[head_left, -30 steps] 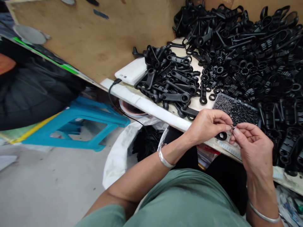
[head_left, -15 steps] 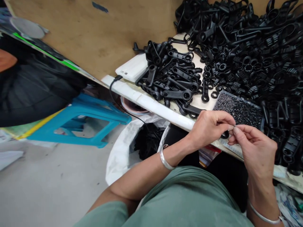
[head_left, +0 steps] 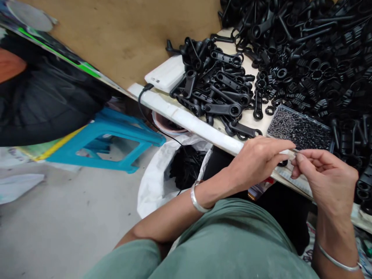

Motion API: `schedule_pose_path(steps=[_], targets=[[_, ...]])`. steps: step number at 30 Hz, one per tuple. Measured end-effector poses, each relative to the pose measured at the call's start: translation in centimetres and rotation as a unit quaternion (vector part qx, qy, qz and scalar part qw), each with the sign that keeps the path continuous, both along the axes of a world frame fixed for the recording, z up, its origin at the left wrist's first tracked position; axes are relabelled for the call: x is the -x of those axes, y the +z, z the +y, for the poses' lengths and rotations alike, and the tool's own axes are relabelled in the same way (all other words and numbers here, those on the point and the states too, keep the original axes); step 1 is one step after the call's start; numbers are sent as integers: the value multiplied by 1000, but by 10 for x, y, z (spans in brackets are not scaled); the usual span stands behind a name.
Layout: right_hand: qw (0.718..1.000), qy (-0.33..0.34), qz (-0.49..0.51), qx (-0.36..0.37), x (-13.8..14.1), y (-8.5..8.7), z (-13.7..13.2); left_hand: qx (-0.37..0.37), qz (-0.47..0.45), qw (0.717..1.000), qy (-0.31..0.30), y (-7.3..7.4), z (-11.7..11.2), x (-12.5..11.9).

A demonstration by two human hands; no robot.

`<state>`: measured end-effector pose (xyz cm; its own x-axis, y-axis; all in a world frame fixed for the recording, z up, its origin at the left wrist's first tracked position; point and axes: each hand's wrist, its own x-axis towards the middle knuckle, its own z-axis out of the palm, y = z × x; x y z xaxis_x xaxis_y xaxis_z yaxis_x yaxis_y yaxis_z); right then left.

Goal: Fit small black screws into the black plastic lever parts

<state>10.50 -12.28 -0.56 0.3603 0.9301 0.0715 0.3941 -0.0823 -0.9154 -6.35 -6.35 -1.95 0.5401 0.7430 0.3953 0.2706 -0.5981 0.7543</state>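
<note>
My left hand (head_left: 263, 158) and my right hand (head_left: 328, 180) meet fingertip to fingertip above the table's front edge. Thumb and forefinger of my right hand pinch something tiny, too small to name. The left forefinger reaches to the same spot, its thumb just below; both hands are closed in a pinch. Right behind the fingers sits a clear plastic box (head_left: 300, 130) filled with tiny grey and black pieces. A black ring-shaped part (head_left: 282, 163) shows partly under the left fingers.
Black plastic arm-shaped parts (head_left: 223, 109) lie heaped left of the box, and a bigger heap of black parts (head_left: 314, 50) covers the back right. A white power bank (head_left: 165, 73) with a black cable stands at the edge. Below are a white sack (head_left: 151, 186) and a blue stool (head_left: 95, 151).
The view has shifted slightly, so the hands appear farther right. My left thumb and forefinger have parted a little; the right hand keeps its pinch.
</note>
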Motion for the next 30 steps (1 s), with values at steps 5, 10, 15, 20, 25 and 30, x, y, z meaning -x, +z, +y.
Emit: schedule_pose_path(steps=[5, 10, 15, 20, 25, 30], targets=[[982, 79, -172, 16, -13, -11, -10, -113, 183, 976, -24, -6, -5, 19], [934, 119, -337, -20, -10, -17, -11, -138, 200, 970, -10, -14, -10, 15], [891, 151, -424, -52, -4, -16, -10, -136, 190, 972, -9, -15, -11, 12], [853, 173, -489, -45, 4, -15, -9, -123, 186, 975, -18, -15, -10, 14], [861, 155, -483, 29, 12, -9, -7, -102, 151, 983, -20, -22, -9, 12], [960, 136, -190, 153, -1, -9, -7, -80, 136, 987, -41, -25, -11, 12]])
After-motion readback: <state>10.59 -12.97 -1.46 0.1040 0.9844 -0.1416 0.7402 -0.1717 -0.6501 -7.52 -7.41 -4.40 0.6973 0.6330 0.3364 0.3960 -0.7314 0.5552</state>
